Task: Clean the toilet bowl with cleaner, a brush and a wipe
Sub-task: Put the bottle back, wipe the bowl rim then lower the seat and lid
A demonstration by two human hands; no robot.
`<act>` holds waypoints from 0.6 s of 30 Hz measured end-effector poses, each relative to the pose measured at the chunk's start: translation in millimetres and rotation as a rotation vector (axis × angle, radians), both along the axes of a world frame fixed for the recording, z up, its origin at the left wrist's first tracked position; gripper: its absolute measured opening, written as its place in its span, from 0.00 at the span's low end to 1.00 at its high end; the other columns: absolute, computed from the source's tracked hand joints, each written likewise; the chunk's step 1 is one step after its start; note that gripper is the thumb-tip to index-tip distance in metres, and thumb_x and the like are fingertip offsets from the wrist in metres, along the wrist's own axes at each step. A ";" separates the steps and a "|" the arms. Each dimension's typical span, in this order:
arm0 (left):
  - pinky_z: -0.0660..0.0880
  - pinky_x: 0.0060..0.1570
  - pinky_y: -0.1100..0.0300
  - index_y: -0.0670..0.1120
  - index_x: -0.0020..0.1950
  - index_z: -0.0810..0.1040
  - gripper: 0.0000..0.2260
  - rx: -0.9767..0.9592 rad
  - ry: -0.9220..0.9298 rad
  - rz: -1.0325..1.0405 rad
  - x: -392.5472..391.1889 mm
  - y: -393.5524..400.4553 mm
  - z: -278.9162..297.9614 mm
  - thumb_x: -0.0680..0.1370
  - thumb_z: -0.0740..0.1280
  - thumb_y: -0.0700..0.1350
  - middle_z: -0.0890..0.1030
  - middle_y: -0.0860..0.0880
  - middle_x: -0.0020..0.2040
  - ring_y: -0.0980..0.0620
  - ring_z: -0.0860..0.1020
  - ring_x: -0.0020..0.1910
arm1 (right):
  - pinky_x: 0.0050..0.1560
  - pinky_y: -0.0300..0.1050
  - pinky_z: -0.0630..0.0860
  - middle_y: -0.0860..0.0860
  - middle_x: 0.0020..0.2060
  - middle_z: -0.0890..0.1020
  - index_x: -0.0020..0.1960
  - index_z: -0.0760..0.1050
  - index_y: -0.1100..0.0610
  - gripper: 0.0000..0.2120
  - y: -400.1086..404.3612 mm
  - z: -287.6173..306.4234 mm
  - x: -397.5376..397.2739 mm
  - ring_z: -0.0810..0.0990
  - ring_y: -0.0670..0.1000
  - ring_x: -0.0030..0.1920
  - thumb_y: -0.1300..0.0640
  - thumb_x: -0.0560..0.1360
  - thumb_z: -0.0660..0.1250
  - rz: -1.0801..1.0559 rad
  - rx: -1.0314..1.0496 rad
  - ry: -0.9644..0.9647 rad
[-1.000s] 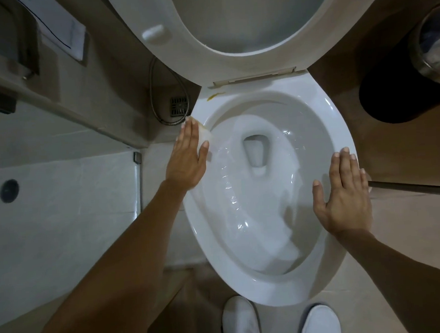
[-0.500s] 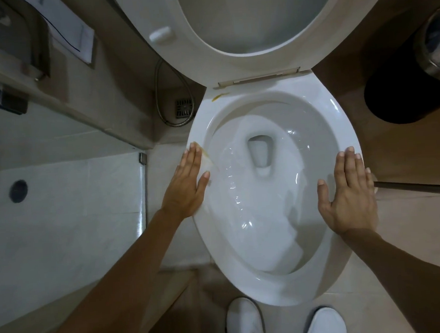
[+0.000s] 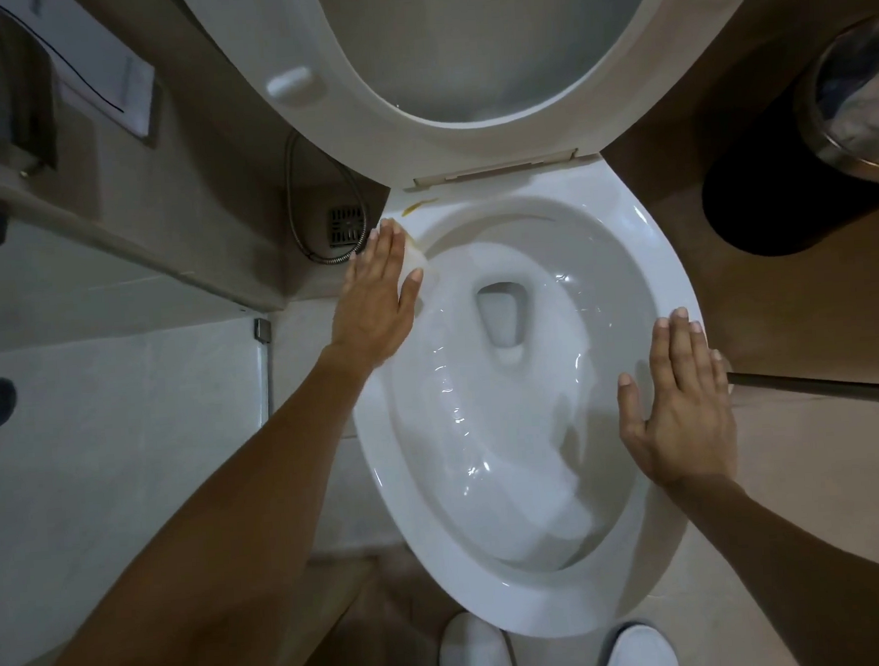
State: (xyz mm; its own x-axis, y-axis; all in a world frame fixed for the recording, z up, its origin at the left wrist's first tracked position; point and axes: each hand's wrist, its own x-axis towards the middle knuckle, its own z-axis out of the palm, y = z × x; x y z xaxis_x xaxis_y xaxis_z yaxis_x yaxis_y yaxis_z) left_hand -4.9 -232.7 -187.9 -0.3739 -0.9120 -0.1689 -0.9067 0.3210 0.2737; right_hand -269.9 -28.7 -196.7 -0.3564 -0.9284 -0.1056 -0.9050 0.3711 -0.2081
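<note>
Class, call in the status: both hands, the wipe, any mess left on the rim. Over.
Left hand flat, pressing white wipe on white ceramic toilet rim. Right hand flat on rim. Yellow smear ahead, by hinge.

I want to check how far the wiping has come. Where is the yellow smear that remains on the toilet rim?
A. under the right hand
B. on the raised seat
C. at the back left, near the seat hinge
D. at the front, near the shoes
C: the yellow smear lies on the toilet rim just below the hinge, beyond the left hand pressing the wipe.
</note>
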 end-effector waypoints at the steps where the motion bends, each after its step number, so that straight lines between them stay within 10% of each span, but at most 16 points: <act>1: 0.38 0.73 0.56 0.44 0.78 0.44 0.25 -0.029 -0.029 0.043 -4.8 2.7 -0.8 0.84 0.46 0.51 0.45 0.48 0.79 0.53 0.43 0.77 | 0.75 0.48 0.43 0.55 0.78 0.51 0.78 0.51 0.60 0.34 0.3 0.3 -0.2 0.48 0.52 0.78 0.44 0.78 0.47 0.002 0.004 0.003; 10: 0.41 0.74 0.53 0.36 0.76 0.42 0.30 -0.026 -0.108 0.419 -59.4 8.2 -5.1 0.83 0.46 0.54 0.43 0.38 0.77 0.44 0.42 0.77 | 0.76 0.48 0.44 0.56 0.78 0.52 0.78 0.52 0.61 0.33 -0.3 0.2 -0.4 0.49 0.53 0.78 0.44 0.78 0.48 0.005 0.005 0.018; 18: 0.42 0.74 0.54 0.39 0.77 0.43 0.25 -0.129 -0.132 0.238 -55.3 -9.3 -14.4 0.84 0.47 0.47 0.45 0.41 0.78 0.45 0.44 0.77 | 0.76 0.51 0.48 0.56 0.78 0.53 0.78 0.52 0.61 0.33 -0.3 -1.0 -0.1 0.50 0.53 0.78 0.45 0.78 0.49 0.001 -0.018 0.011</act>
